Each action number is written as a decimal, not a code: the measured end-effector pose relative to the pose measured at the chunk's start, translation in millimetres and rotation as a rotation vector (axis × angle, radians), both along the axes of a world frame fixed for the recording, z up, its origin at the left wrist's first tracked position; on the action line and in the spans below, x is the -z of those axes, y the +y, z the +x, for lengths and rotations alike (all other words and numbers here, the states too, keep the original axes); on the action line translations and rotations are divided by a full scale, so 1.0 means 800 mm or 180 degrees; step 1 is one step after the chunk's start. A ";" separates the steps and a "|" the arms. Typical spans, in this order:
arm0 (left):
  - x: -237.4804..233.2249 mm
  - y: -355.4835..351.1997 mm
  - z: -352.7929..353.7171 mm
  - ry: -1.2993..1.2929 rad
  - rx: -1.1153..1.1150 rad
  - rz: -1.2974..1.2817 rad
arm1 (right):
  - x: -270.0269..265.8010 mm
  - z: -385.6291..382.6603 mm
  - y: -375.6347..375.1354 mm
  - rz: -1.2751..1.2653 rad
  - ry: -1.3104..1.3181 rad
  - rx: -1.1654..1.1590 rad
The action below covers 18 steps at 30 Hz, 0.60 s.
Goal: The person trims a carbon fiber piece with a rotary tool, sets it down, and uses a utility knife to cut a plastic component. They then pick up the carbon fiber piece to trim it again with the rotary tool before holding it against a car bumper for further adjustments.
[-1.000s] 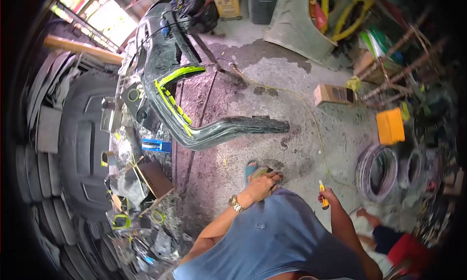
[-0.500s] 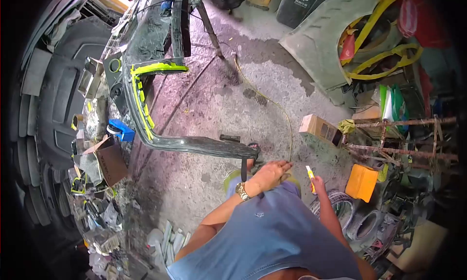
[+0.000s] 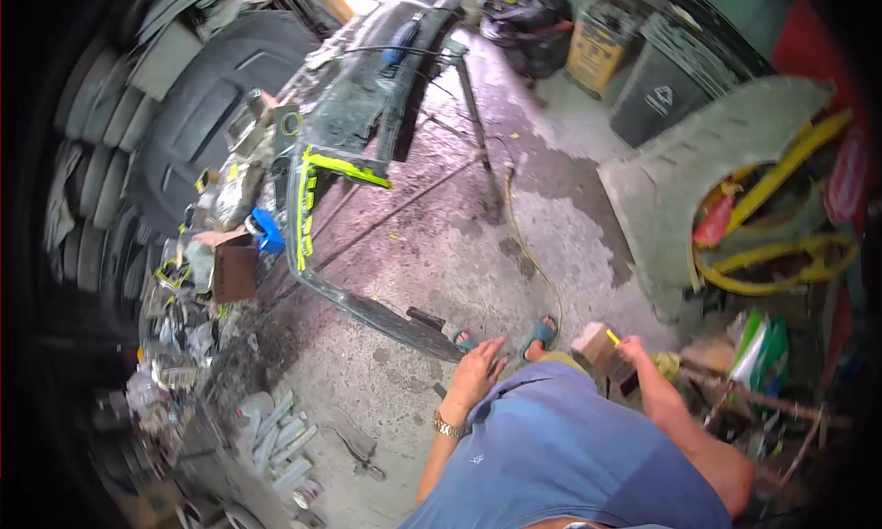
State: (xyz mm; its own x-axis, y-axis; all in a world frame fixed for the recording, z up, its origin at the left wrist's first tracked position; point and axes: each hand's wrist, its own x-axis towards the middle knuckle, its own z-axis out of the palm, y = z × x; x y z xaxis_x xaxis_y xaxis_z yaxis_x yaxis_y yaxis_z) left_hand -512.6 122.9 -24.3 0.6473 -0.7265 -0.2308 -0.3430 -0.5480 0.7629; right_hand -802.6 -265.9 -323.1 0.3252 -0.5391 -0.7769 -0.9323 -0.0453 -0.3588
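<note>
- Through the head camera I look down past a person's blue shirt (image 3: 570, 446) onto a stained concrete floor (image 3: 386, 391).
- At the right, the right hand (image 3: 634, 350) is wrapped around a slim yellow utility knife (image 3: 613, 337), its visible end pointing far and left.
- Near the middle, the left hand (image 3: 476, 375) has its fingers loosely extended and holds nothing I can see; a metal-banded watch (image 3: 450, 425) circles the wrist.
- Beside that left hand is the near end of a long dark car bumper (image 3: 349, 115); I cannot tell whether they touch.
- The bumper curves away to the far left, with bright lime tape (image 3: 352, 169) along its inner edge and a stand leg (image 3: 470, 106) beside it.
- Left of it I see a cardboard box (image 3: 234, 272) amid clutter.
- At the right, a brown carton (image 3: 593, 345) sits behind the knife.
- Far right, a pale car fender (image 3: 643, 189) stands near a recycling bin (image 3: 666, 92).
</note>
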 end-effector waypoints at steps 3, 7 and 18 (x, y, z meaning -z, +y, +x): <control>-0.020 -0.013 -0.006 -0.0111 -0.0264 0.0018 | -0.025 0.159 -0.083 -0.0425 -0.0628 -0.0739; -0.027 -0.012 -0.012 -0.0266 -0.0910 0.0136 | -0.071 0.397 -0.066 -0.0121 -0.1988 -0.1305; 0.013 -0.057 0.118 -0.0095 -0.1566 -0.0259 | -0.280 0.714 0.182 0.0655 -0.3385 -0.3599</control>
